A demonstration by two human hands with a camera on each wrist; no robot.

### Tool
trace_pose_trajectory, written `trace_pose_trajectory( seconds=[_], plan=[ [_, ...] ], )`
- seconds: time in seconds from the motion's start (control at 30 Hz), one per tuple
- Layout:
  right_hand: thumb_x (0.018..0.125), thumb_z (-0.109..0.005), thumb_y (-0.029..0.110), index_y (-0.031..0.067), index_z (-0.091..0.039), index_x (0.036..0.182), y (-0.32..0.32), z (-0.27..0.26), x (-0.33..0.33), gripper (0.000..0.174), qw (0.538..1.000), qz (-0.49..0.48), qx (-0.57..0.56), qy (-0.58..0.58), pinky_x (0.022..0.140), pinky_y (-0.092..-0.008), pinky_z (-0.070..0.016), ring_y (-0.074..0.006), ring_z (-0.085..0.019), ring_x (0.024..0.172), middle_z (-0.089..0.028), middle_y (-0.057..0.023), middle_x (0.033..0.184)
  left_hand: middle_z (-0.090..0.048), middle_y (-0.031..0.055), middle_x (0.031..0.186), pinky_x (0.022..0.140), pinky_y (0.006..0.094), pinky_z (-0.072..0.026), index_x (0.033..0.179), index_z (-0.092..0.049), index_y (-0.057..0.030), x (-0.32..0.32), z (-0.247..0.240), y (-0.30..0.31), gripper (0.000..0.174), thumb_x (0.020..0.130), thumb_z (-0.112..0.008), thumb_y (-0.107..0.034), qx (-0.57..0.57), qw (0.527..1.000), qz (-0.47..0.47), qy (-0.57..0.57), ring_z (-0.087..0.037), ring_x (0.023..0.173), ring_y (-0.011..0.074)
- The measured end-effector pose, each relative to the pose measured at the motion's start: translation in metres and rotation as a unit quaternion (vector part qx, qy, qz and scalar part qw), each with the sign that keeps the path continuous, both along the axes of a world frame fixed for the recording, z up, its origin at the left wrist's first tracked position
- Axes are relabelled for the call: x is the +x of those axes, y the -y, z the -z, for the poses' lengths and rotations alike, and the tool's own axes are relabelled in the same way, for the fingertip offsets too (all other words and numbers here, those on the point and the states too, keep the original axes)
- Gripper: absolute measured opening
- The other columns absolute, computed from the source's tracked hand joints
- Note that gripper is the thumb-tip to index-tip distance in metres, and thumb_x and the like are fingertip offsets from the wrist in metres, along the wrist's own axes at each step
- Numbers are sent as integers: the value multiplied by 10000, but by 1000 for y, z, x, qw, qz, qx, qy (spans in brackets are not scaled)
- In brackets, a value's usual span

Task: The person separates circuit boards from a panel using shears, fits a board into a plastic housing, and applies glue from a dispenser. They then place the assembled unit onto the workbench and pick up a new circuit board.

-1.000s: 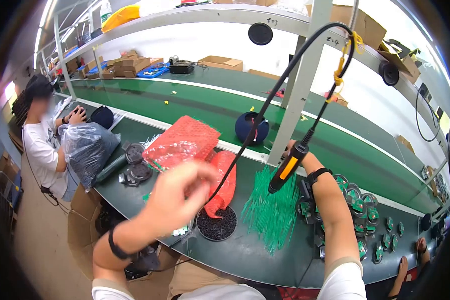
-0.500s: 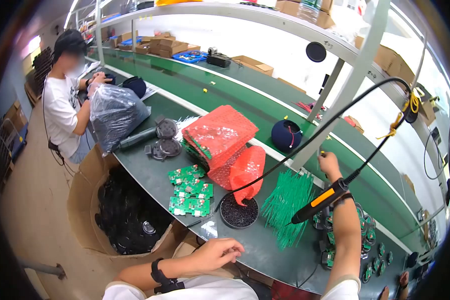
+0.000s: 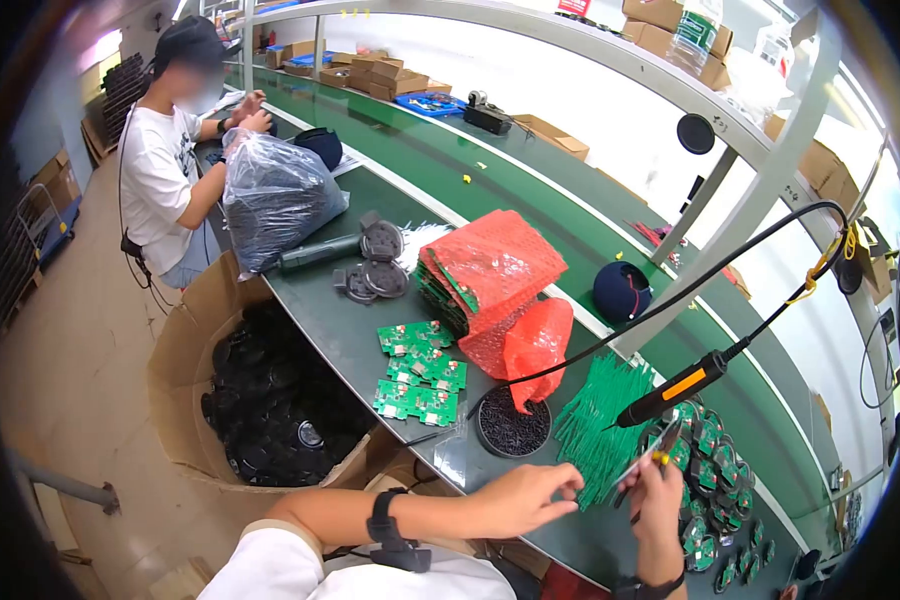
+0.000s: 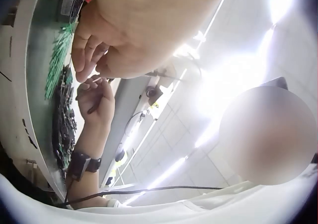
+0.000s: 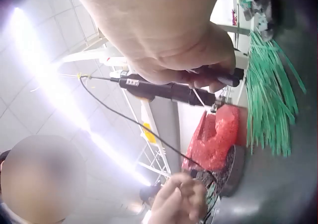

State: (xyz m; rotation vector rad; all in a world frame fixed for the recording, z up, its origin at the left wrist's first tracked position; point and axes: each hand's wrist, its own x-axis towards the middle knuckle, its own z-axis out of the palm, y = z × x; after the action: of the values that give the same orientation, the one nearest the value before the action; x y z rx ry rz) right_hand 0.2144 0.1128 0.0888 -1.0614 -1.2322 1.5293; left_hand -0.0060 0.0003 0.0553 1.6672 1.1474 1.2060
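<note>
My left hand (image 3: 568, 484) hovers over the bench's front edge, fingertips drawn together and nearly touching my right hand (image 3: 654, 487). Whether anything small sits between those fingertips is hidden. The right hand grips a slim dark-handled tool (image 3: 646, 458), also seen as the tool (image 5: 223, 76) in the right wrist view. Both hands are beside the pile of green wires (image 3: 600, 420). Just above them hangs a black and orange electric screwdriver (image 3: 675, 388) on its cable. In the left wrist view the left hand (image 4: 92, 52) is curled close to the right hand (image 4: 97, 97).
A black dish of small parts (image 3: 513, 422), red bags (image 3: 495, 270), green circuit boards (image 3: 420, 372) and round assemblies (image 3: 715, 470) lie on the green bench (image 3: 320, 310). A cardboard box of black parts (image 3: 270, 405) stands below. Another person (image 3: 160, 160) works at the far left.
The head view has swung left and down. My right hand came down from the upright post to the bench front with the tool. My left hand moved right to meet it.
</note>
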Motion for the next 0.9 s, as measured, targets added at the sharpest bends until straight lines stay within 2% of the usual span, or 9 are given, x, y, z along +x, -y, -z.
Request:
trace_pose_trajectory(
  seconds=[0.07,0.23,0.33,0.4,0.47,0.53,0.67,0.73,0.9],
  plan=[
    [988,-606,79,2,-547,995,29,5,-1,98,999,-15,-30,-20,631,-345,-524,-162,-573,702,-588,-74,829,-713,148,1109,692,360,-559,1156,-582,-11,11,-3,-1,290,975,-667,-222,-42,998,11,37,-746,783,228],
    [990,-603,39,-14,-589,1039,66,19,-6,74,998,-49,-42,15,698,-308,-544,-154,-644,759,-662,-86,871,-752,102,854,612,314,-554,1077,-585,-6,19,2,1,159,967,-648,-101,-103,986,82,105,-724,670,177],
    [966,-623,32,-19,-584,1066,76,28,-10,118,996,-90,19,21,713,-315,-554,-176,-654,777,-664,-103,890,-753,104,871,613,305,-556,1070,-602,-15,5,5,16,142,969,-648,-104,-128,984,65,106,-724,676,170],
    [954,-633,35,-30,-596,1073,76,32,-7,140,995,-99,33,6,734,-321,-571,-185,-676,780,-693,-123,918,-744,61,878,610,287,-557,1030,-649,-16,-20,0,34,101,967,-675,-91,-119,983,-2,137,-717,694,124],
    [945,-640,35,-32,-599,1058,71,37,1,138,985,-154,40,67,753,-328,-583,-192,-690,787,-706,-132,923,-728,59,869,621,261,-563,968,-667,3,-64,-25,51,38,946,-688,-20,-49,976,-176,116,-714,718,119],
    [928,-650,32,-27,-616,1015,68,41,1,111,978,-167,34,123,698,-317,-570,-179,-674,728,-705,-121,870,-717,69,843,580,269,-548,977,-628,-16,-117,-32,48,36,963,-629,17,38,922,-352,156,-667,643,118],
    [941,-684,86,-9,-646,919,58,59,-4,105,977,-188,-39,98,613,-275,-506,-132,-623,655,-671,-66,753,-715,67,750,533,247,-508,918,-640,-7,-247,-37,12,41,945,-658,-33,29,836,-542,-74,-649,626,93],
    [938,-679,76,-10,-643,920,61,57,-8,94,976,-180,-31,120,595,-274,-496,-123,-602,629,-659,-60,737,-745,130,845,653,357,-554,890,-676,-30,-298,-14,-15,122,898,-716,-144,11,817,-557,-148,-714,694,248],
    [938,-678,79,-7,-641,916,59,59,-9,96,976,-182,-23,114,587,-275,-498,-118,-588,615,-646,-55,723,-747,147,873,733,441,-569,891,-726,-68,-329,-5,-86,181,854,-746,-244,-72,766,-547,-331,-724,786,338]
  ],
)
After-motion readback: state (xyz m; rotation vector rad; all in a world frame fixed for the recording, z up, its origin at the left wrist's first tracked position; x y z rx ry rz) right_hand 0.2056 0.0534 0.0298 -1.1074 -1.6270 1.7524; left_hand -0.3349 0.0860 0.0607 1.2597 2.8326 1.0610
